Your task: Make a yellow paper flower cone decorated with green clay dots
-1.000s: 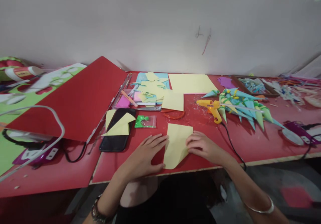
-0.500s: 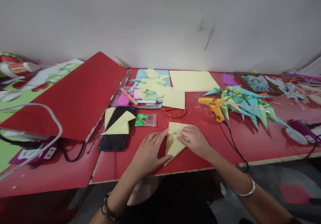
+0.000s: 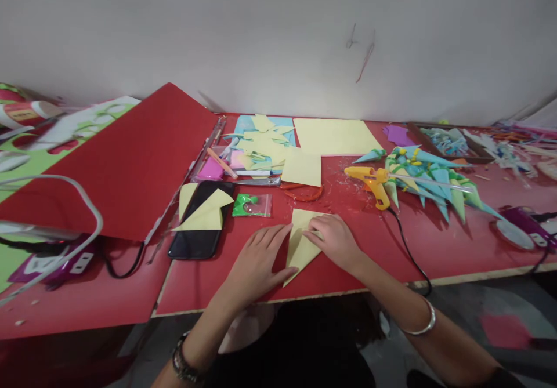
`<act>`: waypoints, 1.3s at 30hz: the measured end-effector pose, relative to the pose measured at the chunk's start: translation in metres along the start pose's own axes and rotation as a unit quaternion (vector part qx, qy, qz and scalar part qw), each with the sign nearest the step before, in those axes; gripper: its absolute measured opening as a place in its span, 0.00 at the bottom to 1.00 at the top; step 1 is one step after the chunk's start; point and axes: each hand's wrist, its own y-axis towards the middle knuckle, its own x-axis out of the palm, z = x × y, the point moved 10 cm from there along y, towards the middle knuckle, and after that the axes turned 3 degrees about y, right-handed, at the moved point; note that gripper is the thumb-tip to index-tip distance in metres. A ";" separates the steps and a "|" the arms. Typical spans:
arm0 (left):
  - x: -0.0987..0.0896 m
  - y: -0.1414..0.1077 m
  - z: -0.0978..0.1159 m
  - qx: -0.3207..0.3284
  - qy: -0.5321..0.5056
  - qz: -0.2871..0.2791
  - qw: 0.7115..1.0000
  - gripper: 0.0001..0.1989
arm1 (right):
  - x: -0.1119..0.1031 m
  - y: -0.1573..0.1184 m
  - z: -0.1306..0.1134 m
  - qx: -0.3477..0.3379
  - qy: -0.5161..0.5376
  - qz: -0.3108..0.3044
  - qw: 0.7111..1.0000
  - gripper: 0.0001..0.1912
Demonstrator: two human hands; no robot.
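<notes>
A pale yellow paper [image 3: 300, 243], partly folded to a point at its lower end, lies near the table's front edge. My left hand [image 3: 261, 260] rests at its left side, thumb and fingers spread, the thumb tip on the paper's lower part and the fingertips at its left edge. My right hand [image 3: 335, 240] has its fingers curled on the paper's upper right, pinching a rolled part of it. The fingertips of that hand hide some of the paper.
Left of my hands lie a phone [image 3: 195, 243] with yellow paper pieces and a green packet [image 3: 252, 205]. A yellow glue gun [image 3: 374, 185] and blue and green paper cones [image 3: 439, 185] lie to the right. A large red sheet [image 3: 117, 167] leans at left.
The fingers of my right hand have shifted slightly left and curled more over the paper. My left hand stays nearly in place. The view has moved slightly.
</notes>
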 end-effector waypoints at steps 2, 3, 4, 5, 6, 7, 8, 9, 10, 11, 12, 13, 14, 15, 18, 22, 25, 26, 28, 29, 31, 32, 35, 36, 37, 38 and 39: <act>0.001 0.000 -0.001 -0.004 0.000 -0.004 1.000 0.33 | 0.001 0.001 0.000 0.003 -0.008 -0.003 1.000 0.13; 0.001 0.001 -0.002 -0.006 0.000 -0.006 1.000 0.33 | 0.001 0.001 -0.001 0.004 -0.013 -0.006 1.000 0.13; 0.002 0.001 -0.002 -0.007 0.000 -0.008 1.000 0.33 | 0.001 0.001 -0.001 0.005 -0.019 -0.008 1.000 0.12; 0.002 0.001 -0.002 -0.006 0.000 -0.009 1.000 0.33 | 0.001 0.002 -0.002 0.006 -0.025 -0.010 1.000 0.12; 0.001 0.001 -0.001 -0.004 0.000 -0.008 1.000 0.33 | 0.001 0.002 -0.002 0.008 -0.032 -0.012 0.999 0.12; 0.001 0.001 -0.001 0.000 -0.001 -0.006 1.000 0.33 | 0.001 0.002 -0.003 0.009 -0.038 -0.013 0.999 0.12; 0.000 0.000 0.000 0.002 -0.002 -0.004 1.000 0.32 | 0.001 0.003 -0.004 0.010 -0.044 -0.014 0.999 0.12; 0.000 0.000 0.000 0.005 -0.004 -0.002 1.000 0.32 | 0.001 0.003 -0.005 0.011 -0.049 -0.015 0.999 0.12; 0.000 0.000 0.000 0.006 -0.007 0.000 1.000 0.32 | 0.001 0.003 -0.005 0.012 -0.054 -0.016 0.998 0.12; 0.000 -0.001 0.000 0.008 -0.009 0.000 1.000 0.32 | 0.001 0.003 -0.006 0.012 -0.058 -0.016 0.998 0.13; 0.001 -0.001 0.000 0.009 -0.011 0.000 1.000 0.31 | 0.001 0.003 -0.006 0.011 -0.061 -0.017 0.998 0.13; 0.001 -0.001 0.000 0.009 -0.013 -0.001 1.000 0.32 | 0.001 0.003 -0.007 0.010 -0.065 -0.018 0.998 0.13; 0.001 -0.001 -0.001 0.010 -0.014 -0.001 1.000 0.32 | 0.001 0.003 -0.007 0.010 -0.068 -0.020 0.997 0.13; 0.001 -0.001 -0.001 0.010 -0.015 -0.002 1.000 0.32 | 0.001 0.003 -0.007 0.010 -0.070 -0.021 0.997 0.13; 0.001 -0.001 0.001 0.015 -0.015 -0.006 1.000 0.32 | 0.001 0.003 -0.007 0.010 -0.077 -0.023 0.997 0.12; 0.001 -0.001 0.006 0.046 0.003 -0.024 0.999 0.24 | 0.004 0.003 -0.007 0.009 -0.083 -0.025 0.996 0.11; 0.002 -0.004 0.008 0.068 0.021 -0.035 0.997 0.21 | 0.005 0.003 -0.008 0.009 -0.088 -0.024 0.996 0.11; 0.002 -0.005 0.008 0.076 0.025 -0.037 0.996 0.22 | 0.005 0.003 -0.008 0.010 -0.090 -0.022 0.996 0.11; 0.003 -0.007 0.009 0.089 0.030 -0.044 0.995 0.23 | 0.004 0.003 -0.009 0.011 -0.092 -0.020 0.995 0.11; 0.004 -0.008 0.009 0.093 0.031 -0.047 0.994 0.24 | 0.003 0.003 -0.009 0.011 -0.093 -0.018 0.995 0.12; 0.004 -0.008 0.009 0.094 0.033 -0.051 0.994 0.25 | 0.002 0.002 -0.010 0.011 -0.095 -0.016 0.995 0.12; 0.004 -0.008 0.009 0.094 0.033 -0.053 0.994 0.25 | 0.001 0.002 -0.010 0.011 -0.096 -0.014 0.995 0.12; 0.002 -0.007 0.009 0.096 0.038 -0.060 0.993 0.27 | 0.000 0.003 -0.011 0.012 -0.101 -0.006 0.995 0.11; 0.001 -0.007 0.010 0.097 0.040 -0.064 0.992 0.28 | -0.001 0.003 -0.011 0.012 -0.102 -0.002 0.995 0.11; 0.001 -0.007 0.010 0.098 0.042 -0.067 0.992 0.29 | -0.001 0.003 -0.011 0.010 -0.105 0.002 0.994 0.10; 0.001 -0.007 0.010 0.100 0.044 -0.073 0.991 0.30 | -0.003 0.003 -0.012 0.007 -0.107 0.008 0.994 0.09; 0.001 -0.007 0.011 0.102 0.045 -0.078 0.991 0.30 | -0.004 0.002 -0.013 0.003 -0.110 0.014 0.994 0.08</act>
